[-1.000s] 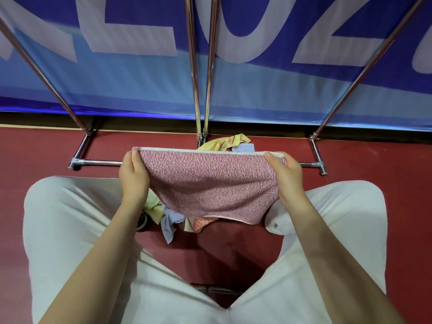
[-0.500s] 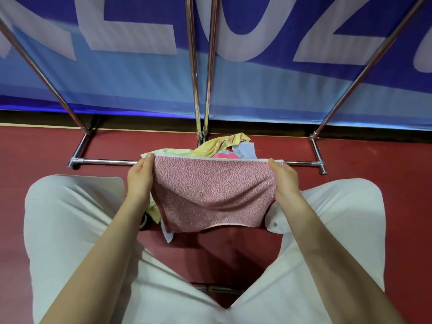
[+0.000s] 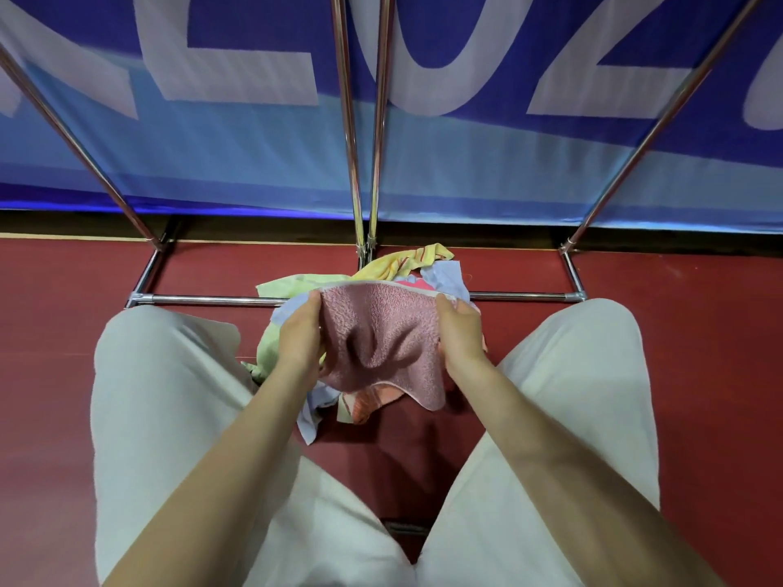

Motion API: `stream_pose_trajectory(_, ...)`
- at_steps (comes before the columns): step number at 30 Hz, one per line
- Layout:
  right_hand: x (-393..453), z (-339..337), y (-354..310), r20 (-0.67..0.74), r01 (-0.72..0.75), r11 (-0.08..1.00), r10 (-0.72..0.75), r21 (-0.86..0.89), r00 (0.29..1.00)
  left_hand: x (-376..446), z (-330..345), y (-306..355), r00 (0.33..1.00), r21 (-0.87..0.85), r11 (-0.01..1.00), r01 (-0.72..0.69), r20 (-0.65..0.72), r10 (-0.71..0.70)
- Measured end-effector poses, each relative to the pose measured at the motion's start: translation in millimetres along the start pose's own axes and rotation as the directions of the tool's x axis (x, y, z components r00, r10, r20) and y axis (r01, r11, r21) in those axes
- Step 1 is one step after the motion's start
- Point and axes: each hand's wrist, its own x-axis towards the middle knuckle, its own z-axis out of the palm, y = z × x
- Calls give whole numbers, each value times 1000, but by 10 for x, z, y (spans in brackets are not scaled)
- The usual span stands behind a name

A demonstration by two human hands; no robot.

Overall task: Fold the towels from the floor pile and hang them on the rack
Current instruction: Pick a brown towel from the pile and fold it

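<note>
A pink terry towel [image 3: 381, 336] hangs between my hands above the floor pile. My left hand [image 3: 300, 336] grips its left edge and my right hand [image 3: 459, 332] grips its right edge. The hands are close together, so the towel sags and creases in the middle. Under it lies the pile of towels [image 3: 390, 266]: yellow striped, light green, pale blue and orange pieces. The chrome rack's bottom rail [image 3: 203, 298] runs across the floor just behind the pile, and its twin centre poles [image 3: 364, 120] rise behind.
My knees in white trousers [image 3: 169, 374] flank the pile on both sides. Slanted rack poles [image 3: 661, 120] rise at left and right. A blue banner [image 3: 466, 154] hangs behind the rack over the red floor [image 3: 720, 374].
My hands have come closer together, and the towel that was stretched flat between them now slumps and bunches in the middle. More of the pile shows behind it.
</note>
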Motion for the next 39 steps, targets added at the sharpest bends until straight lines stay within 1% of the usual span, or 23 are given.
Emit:
stream_pose_trajectory(2,-61,61,-29,9,65,997,-64,-45,998,-5,50,-41,999,49,998,-42,23,40)
stream_pose_trajectory(5,-141,139,-73,29,134,982,-131,-132,991,-52,134,-93,998,84,996,-42,42,39)
stream_pose_trajectory(9,-217,275,-103,113,201,977,-193,-63,975,-142,252,-128,994,85,996,-42,101,33)
stream_pose_trajectory(13,-268,382,-101,184,319,947,-307,-37,934,-170,283,-102,986,-13,999,-39,161,41)
stream_pose_trajectory(15,-267,425,-78,208,365,930,-349,-43,914,-158,287,-107,983,-31,999,-39,180,44)
stream_pose_trajectory(17,-240,447,-67,207,372,928,-359,-27,910,-163,292,-92,978,-45,998,-51,198,59)
stream_pose_trajectory(20,-210,457,-101,223,336,939,-343,73,912,-190,327,-74,966,-56,995,-84,239,96)
stream_pose_trajectory(22,-201,470,-124,252,295,943,-325,152,911,-195,349,-52,967,-96,992,-85,231,106)
stream_pose_trajectory(23,-204,476,-135,268,296,941,-331,164,905,-202,361,-35,969,-125,989,-74,227,101)
stream_pose_trajectory(25,-205,473,-156,290,351,929,-369,115,883,-176,376,-25,974,-149,987,-53,211,84)
stream_pose_trajectory(27,-201,439,-185,303,422,906,-407,16,862,-161,401,-28,980,-95,991,-93,168,108)
stream_pose_trajectory(31,-130,364,-231,280,561,816,-511,-141,813,-207,456,-56,970,-8,979,-201,140,201)
stream_pose_trajectory(35,-35,299,-223,254,700,621,-657,-351,710,-201,455,-95,942,-3,956,-293,168,290)
stream_pose_trajectory(37,21,278,-221,248,755,546,-724,-363,644,-199,455,-84,934,11,944,-330,146,325)
stream_pose_trajectory(38,41,276,-220,254,774,527,-742,-352,621,-189,456,-87,932,11,940,-342,132,338)
stream_pose_trajectory(39,56,277,-215,264,783,525,-745,-334,613,-180,453,-89,931,6,938,-345,125,342)
